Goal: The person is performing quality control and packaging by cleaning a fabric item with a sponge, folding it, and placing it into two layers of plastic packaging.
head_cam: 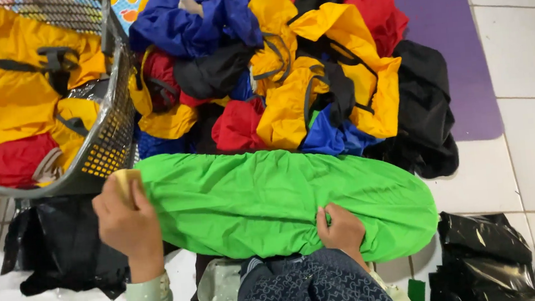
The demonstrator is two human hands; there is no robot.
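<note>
Between both hands: long bright-green nylon fabric cover (285, 200), stretched across the lap. Left hand (125, 224) fingers closed on its left end, over something tan; right hand (341, 228) fingers pinch the near hem. Looks light, limp, slippery; grip at hems.

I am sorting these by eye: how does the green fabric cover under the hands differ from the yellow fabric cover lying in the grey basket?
The green fabric cover is stretched smooth into a long oval; the yellow fabric cover lies loose and crumpled. The left hand and right hand grip the green one; nobody touches the yellow one. The yellow one shows grey straps; the green one shows none. Both look like thin, shiny cloth.
</note>
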